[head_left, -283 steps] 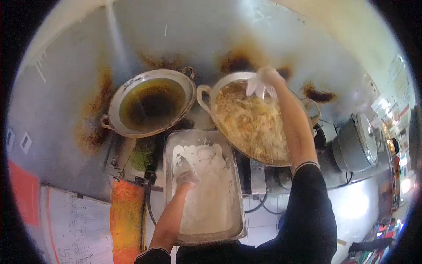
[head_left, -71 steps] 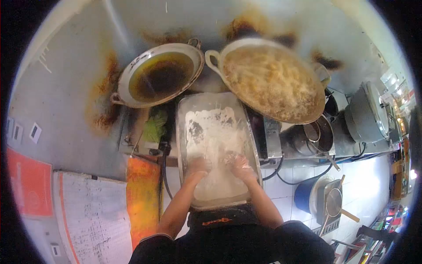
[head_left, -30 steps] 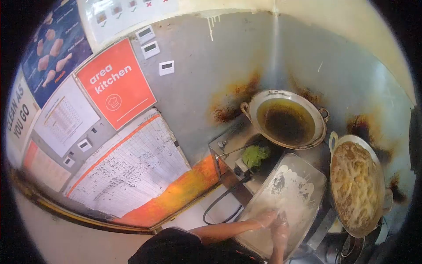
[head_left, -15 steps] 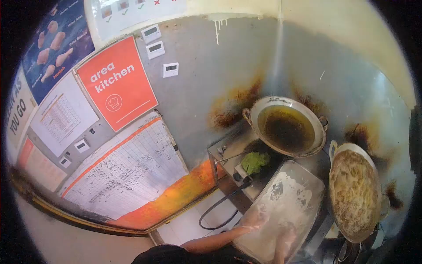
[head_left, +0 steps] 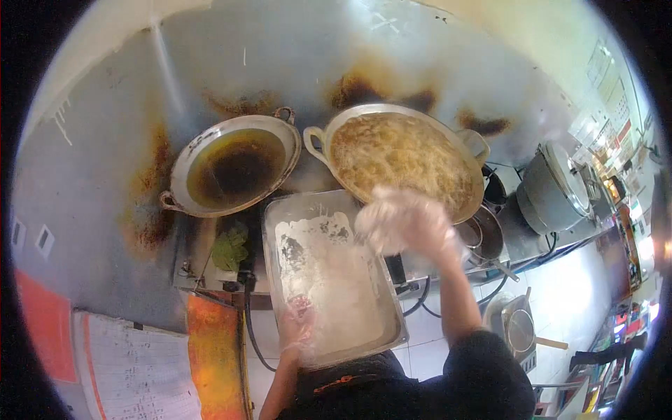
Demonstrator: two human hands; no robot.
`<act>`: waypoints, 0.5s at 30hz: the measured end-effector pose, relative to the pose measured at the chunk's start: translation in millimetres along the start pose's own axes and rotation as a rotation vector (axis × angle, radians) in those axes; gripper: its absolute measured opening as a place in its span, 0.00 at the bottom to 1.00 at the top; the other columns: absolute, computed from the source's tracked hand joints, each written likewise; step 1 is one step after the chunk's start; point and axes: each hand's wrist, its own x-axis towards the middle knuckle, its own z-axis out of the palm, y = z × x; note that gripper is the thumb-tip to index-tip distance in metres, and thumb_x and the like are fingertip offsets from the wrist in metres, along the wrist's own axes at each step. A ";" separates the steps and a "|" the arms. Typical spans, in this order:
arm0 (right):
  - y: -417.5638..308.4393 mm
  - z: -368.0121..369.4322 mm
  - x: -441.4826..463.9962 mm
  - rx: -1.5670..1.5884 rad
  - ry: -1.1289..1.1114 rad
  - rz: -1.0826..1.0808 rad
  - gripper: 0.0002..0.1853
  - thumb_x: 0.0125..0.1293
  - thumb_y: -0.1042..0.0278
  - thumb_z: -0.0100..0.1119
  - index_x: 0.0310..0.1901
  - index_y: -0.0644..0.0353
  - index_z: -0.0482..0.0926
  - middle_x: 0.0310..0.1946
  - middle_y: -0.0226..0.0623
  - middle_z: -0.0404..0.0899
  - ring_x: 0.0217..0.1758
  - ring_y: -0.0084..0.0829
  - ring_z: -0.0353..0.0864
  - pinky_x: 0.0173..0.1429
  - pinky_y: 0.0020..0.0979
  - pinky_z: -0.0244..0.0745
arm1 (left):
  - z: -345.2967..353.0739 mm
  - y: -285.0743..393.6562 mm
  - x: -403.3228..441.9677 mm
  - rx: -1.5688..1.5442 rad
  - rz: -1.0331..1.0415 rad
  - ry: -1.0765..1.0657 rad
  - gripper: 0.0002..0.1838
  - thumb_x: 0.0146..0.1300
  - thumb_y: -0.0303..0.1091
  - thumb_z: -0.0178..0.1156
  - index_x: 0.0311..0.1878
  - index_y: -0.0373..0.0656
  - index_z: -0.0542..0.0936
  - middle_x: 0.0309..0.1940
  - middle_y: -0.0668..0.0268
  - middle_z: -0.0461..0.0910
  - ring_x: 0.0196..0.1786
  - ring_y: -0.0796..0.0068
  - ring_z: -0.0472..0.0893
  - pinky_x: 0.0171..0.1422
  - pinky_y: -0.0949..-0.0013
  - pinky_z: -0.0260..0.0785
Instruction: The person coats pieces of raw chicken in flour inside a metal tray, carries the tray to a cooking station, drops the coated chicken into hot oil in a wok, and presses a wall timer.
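A clear plastic glove covers my left hand. Its fingers look curled at the left inside of a metal tray, around a small reddish patch that I cannot make out. White, flour-like powder coats the tray's bottom. My right hand, also gloved and dusted white, is smeared by motion above the gap between the tray and the near edge of a large wok. Whether it holds anything does not show. Bubbling, foamy oil fills that wok.
A second wok of still, dark oil stands at the left. Green leaves lie below it on the stove. To the right are a pan, a lidded pot and a strainer with a wooden handle.
The view has swung to the right. My right hand has risen from the powder in the tray toward the bubbling wok. My left hand stays at the tray.
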 end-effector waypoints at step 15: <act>175.1 88.7 283.1 -0.533 -0.131 0.227 0.20 0.63 0.56 0.64 0.48 0.64 0.85 0.50 0.53 0.83 0.55 0.48 0.83 0.60 0.42 0.77 | 5.4 10.2 -7.8 -0.117 0.010 -0.044 0.23 0.59 0.35 0.69 0.55 0.35 0.77 0.44 0.60 0.84 0.47 0.69 0.84 0.50 0.66 0.78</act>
